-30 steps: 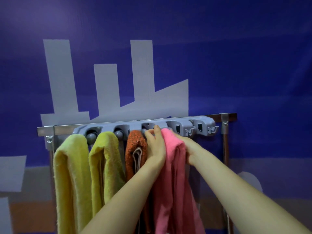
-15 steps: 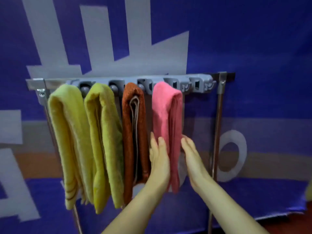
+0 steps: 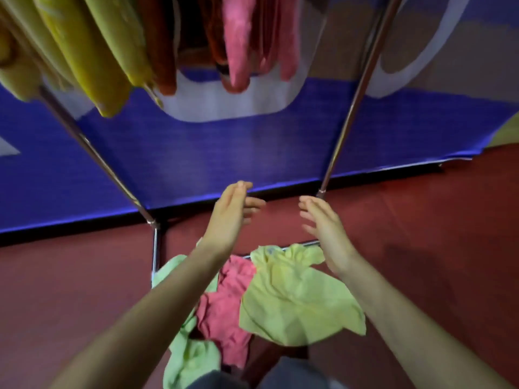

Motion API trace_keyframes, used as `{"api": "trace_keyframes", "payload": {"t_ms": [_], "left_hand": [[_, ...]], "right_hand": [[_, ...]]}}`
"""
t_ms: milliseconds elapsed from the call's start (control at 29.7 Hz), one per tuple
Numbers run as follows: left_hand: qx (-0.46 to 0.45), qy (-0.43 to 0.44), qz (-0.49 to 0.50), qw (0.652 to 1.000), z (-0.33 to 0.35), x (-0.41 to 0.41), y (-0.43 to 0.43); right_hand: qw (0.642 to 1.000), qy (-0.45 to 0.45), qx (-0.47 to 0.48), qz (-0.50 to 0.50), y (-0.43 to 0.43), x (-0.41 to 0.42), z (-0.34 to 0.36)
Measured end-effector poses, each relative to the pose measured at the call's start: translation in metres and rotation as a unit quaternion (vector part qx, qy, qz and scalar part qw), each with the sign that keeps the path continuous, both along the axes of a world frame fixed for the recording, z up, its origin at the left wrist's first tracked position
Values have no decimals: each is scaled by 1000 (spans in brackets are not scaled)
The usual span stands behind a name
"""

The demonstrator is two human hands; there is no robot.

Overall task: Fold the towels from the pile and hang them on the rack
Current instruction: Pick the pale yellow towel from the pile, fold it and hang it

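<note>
Head view: left hand [image 3: 231, 211] and right hand [image 3: 323, 223] both empty, fingers loosely spread, palms turned inward, held over crumpled pile of pale-green and pink cloth towels [image 3: 295, 299] on red floor [image 3: 421, 234], blurred yellow, rust and pink hanging towels [image 3: 92, 60], seemingly four, on chrome tube rack [image 3: 348, 113] above.

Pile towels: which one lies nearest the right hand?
The pale yellow towel, spread at the pile's right below the right hand; the pink towel and green towel lie further left.

both arms reach forward, left hand [image 3: 230, 213] and right hand [image 3: 323, 223] empty, palms facing, fingers relaxed.
</note>
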State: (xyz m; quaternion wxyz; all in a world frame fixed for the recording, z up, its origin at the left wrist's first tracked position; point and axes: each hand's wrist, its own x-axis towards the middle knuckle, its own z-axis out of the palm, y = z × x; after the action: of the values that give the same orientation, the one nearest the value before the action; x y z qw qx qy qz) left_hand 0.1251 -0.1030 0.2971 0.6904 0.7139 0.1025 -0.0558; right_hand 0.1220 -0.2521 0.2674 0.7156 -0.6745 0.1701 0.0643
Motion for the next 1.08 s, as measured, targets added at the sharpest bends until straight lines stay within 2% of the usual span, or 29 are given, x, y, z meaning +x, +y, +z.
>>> {"api": "trace_keyframes", "payload": {"t_ms": [67, 202, 404, 573, 607, 775, 843, 944, 1011, 1078], "left_hand": [[19, 14, 4, 1000, -15, -1, 7], [25, 123, -23, 992, -93, -11, 16], [66, 230, -65, 969, -166, -20, 31], [100, 284, -50, 952, -224, -41, 48], [99, 321, -41, 941, -250, -46, 53], [97, 397, -54, 911, -305, -66, 56], [90, 419, -51, 902, -323, -66, 48], [63, 415, -34, 907, -336, -66, 35], [41, 424, -16, 905, -347, -68, 24], [22, 434, 5, 901, -353, -73, 14]], "right_hand": [[999, 43, -22, -4, -11, -9, -28], [984, 169, -38, 37, -13, -26, -108], [964, 241, -77, 84, -5, -32, -170], [947, 281, -107, 116, 1, -45, -206], [939, 301, -107, 127, 7, -47, -229], [928, 335, -102, 129, 12, -55, -265], [926, 344, -98, 122, 12, -56, -282], [933, 339, -81, 88, 11, -61, -296], [944, 322, -74, 8, 2, -65, -311], [938, 320, -113, -76, -14, -73, -322]]}}
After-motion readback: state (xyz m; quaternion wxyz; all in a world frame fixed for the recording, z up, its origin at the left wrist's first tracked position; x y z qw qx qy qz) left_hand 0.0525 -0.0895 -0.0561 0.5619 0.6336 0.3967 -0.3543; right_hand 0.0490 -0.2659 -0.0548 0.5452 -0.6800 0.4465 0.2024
